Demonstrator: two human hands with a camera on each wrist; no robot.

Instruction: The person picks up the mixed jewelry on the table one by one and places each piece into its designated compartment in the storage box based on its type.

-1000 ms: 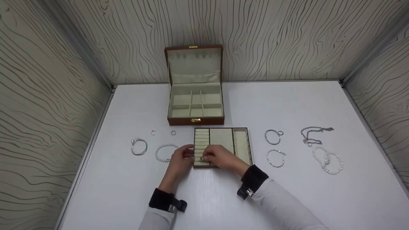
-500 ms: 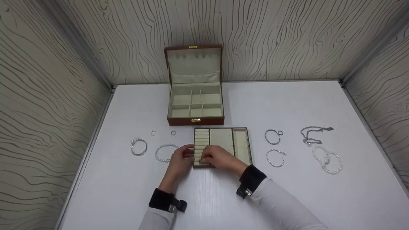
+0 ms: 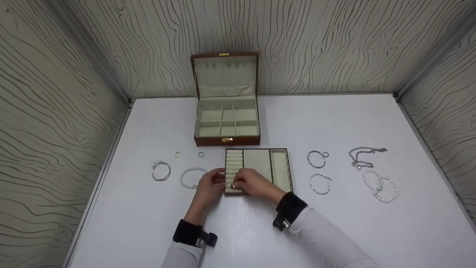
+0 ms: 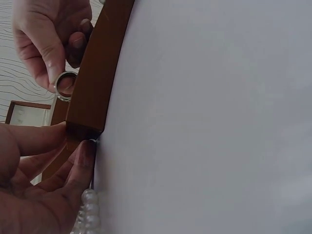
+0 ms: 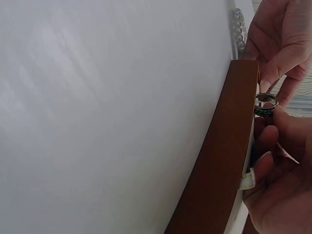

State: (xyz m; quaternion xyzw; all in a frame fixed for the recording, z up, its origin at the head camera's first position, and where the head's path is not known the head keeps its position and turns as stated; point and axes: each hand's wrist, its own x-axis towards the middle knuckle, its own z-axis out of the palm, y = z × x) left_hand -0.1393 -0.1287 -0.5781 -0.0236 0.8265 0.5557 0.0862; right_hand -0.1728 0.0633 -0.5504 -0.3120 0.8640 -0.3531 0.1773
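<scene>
The ring is shiny metal, the tray smooth-sided.

Right hand hides from us the right ends of the near ring rolls and part of the middle panel of the tray. Ring at its fingertips: too small from the head for us to read the band, and from the left wrist the tray wall hides part of it. Left hand blocks the right end of the pearl bracelet. We lose both sleeves at the near edge. Clear beads on the right bunch up; one strand or two, we can't tell.
</scene>
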